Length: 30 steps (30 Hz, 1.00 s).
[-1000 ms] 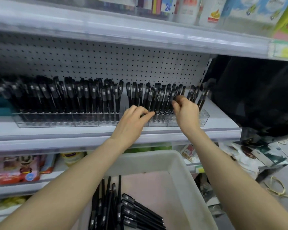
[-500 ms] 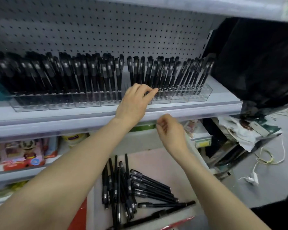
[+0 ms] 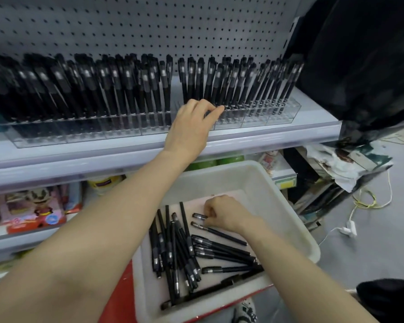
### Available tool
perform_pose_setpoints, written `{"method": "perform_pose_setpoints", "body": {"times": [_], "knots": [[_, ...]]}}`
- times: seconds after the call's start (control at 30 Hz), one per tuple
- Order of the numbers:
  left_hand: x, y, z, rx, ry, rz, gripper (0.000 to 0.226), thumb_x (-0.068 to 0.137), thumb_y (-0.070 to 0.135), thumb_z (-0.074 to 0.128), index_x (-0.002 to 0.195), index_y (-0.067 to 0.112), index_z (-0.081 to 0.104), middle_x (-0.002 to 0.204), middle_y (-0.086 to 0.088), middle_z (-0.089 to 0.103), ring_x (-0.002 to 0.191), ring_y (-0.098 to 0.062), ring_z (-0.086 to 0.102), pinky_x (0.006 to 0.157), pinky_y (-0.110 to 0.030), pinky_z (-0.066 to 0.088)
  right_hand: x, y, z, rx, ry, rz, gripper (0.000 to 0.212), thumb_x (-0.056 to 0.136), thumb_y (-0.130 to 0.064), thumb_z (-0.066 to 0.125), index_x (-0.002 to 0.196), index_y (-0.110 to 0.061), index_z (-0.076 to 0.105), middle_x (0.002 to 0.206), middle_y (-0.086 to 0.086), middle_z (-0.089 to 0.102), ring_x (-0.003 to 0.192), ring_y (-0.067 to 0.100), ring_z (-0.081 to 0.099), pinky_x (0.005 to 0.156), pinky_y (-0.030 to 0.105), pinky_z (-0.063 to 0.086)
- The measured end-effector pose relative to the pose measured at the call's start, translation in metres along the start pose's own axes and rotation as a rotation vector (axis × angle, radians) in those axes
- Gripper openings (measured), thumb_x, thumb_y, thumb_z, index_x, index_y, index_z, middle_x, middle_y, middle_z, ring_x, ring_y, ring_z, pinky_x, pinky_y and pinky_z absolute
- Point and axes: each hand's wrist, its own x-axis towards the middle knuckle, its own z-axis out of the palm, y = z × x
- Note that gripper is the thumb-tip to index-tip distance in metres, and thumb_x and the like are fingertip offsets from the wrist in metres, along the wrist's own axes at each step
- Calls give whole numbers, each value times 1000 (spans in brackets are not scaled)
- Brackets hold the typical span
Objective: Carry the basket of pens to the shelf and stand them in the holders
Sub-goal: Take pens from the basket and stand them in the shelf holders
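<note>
A white plastic basket (image 3: 287, 201) sits below the shelf with several black pens (image 3: 184, 248) lying loose in it. My right hand (image 3: 224, 213) is down in the basket, fingers closed on one black pen (image 3: 200, 216) at its capped end. My left hand (image 3: 191, 127) rests on the front of the clear pen holders (image 3: 254, 117) on the grey shelf (image 3: 278, 136), fingers curled against the holder with nothing visibly held. Rows of black pens (image 3: 103, 89) stand upright in the holders, with a narrow gap near the middle.
A pegboard back panel (image 3: 149, 26) rises behind the pens. Black plastic sheeting (image 3: 359, 61) hangs at the right. Lower shelves hold packaged toys (image 3: 33, 210) and jars. Papers, a white cable and a plug (image 3: 348, 229) lie on the grey floor to the right.
My right hand left the standing pens on the shelf, dropped into the basket and closed on a pen. My left hand stayed on the holders. The view tilted downward.
</note>
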Motion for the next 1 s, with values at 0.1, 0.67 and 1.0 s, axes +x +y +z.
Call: {"method": "perform_pose_setpoints", "body": {"times": [0.1,0.67,1.0], "knots": [[0,1,1,-3,-1,-1,67,72,-17,65,134,9,58,110,-11,59,96,-31,51,83,-41,46,2,11,-2,-50,67,55,16,86,-30,66,94,-17,64,103,9,68,98,30,61,83,33,47],[0,2,0,-29,-15,-17,63,74,-13,67,133,9,59,110,-10,58,98,-28,46,83,-41,45,-39,58,-191,582,929,-40,11,96,-24,59,104,-16,56,87,7,68,69,17,65,59,18,50],[0,3,-1,-28,-3,-14,65,72,-13,70,132,9,59,109,-9,59,98,-28,48,83,-41,47,-2,54,-224,611,1175,-50,21,101,-21,50,113,-4,49,85,15,67,71,8,67,68,9,46]]}}
